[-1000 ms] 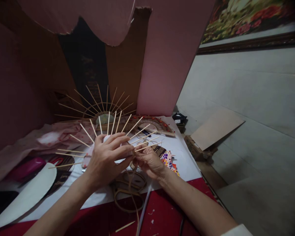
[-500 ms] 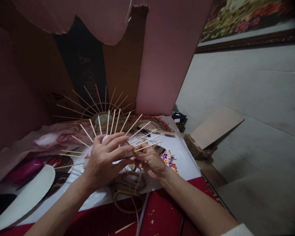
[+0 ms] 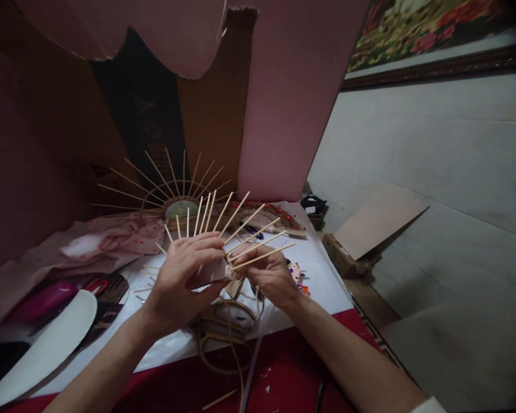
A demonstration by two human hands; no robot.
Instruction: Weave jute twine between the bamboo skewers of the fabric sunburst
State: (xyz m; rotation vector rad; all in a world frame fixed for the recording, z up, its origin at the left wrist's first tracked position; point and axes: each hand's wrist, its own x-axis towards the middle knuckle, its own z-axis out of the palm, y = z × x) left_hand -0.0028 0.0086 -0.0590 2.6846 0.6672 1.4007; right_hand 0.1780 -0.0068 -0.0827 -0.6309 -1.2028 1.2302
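Note:
My left hand (image 3: 184, 281) is closed around a half-round piece with a pale pink core (image 3: 210, 274) and thin wooden sticks (image 3: 236, 213) fanning out from its edge. At the right end of that piece, my right hand (image 3: 269, 272) is closed, its fingertips pinching twine (image 3: 260, 307) close to the last sticks; the exact grip is partly hidden. The twine hangs in loops below the hands. Scissors with gold-coloured handles (image 3: 201, 351) lie under it near the table's front.
Behind stands another stick-rayed half-round piece (image 3: 183, 210), beside a red-dotted woven arc (image 3: 284, 213). At left lie pink cloth (image 3: 124, 238), a magenta object (image 3: 54, 298) and a white curved plate (image 3: 55, 344). A cardboard box (image 3: 348, 255) sits beyond the table's right edge.
The stick piece has turned in my left hand, its near-right end tilting towards me and its left sticks now more hidden. My right hand has shifted slightly up and right.

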